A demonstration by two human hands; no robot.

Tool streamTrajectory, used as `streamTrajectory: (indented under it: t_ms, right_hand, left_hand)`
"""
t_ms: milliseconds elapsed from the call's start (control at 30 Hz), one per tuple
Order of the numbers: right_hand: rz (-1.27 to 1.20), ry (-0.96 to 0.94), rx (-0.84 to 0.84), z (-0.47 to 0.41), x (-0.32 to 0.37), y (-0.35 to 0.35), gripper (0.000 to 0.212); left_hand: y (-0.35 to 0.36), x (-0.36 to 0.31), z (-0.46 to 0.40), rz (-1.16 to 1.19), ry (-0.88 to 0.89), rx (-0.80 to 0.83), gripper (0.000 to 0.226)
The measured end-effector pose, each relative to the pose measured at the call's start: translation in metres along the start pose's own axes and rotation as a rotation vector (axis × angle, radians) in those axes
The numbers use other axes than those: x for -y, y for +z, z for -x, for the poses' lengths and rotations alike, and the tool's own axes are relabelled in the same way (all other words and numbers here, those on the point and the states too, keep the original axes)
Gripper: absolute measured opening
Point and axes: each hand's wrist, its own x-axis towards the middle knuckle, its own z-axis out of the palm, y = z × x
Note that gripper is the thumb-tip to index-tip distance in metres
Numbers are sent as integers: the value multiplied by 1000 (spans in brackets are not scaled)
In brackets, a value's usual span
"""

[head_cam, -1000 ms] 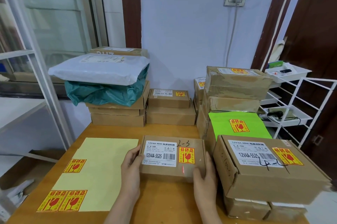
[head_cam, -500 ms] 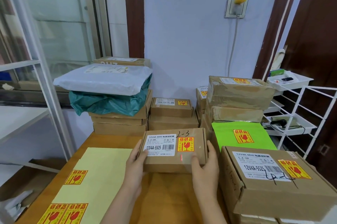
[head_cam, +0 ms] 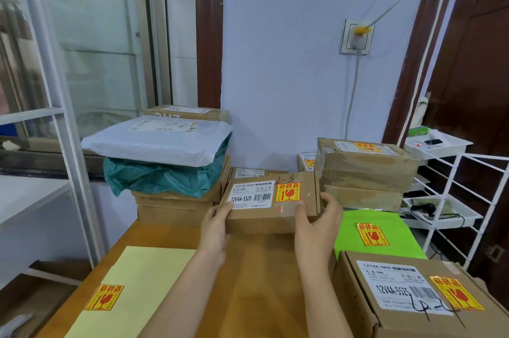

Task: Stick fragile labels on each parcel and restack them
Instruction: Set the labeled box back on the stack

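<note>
Above wooden table (head_cam: pixel 259 277), both hands (head_cam: pixel 217 223) (head_cam: pixel 316 224) gripping labelled parcel (head_cam: pixel 271 200), lilac wall (head_cam: pixel 281 62) behind

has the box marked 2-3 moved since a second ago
Yes. Both hands, left and right, have lifted the 2-3 box off the table and carried it away toward the back stack.

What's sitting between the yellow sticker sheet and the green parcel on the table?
In the head view, the two forearms cross bare wooden table between the yellow sticker sheet and the green parcel. Nothing else lies there.
</note>
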Motion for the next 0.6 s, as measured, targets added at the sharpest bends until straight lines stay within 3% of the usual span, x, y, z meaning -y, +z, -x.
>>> streamTrajectory:
  t_ms: [200, 367, 600]
  right_hand:
    - [-47, 70, 54, -18, -1, 12, 52]
    - [-58, 154, 57, -32, -15, 24, 53]
    - [-99, 198, -66, -48, -33, 44, 39]
  left_hand:
    - [17, -7, -10, 211, 4, 108, 32]
    - [21, -7, -22, 220, -8, 64, 36]
    - [37, -12, -35, 242, 58, -39, 62]
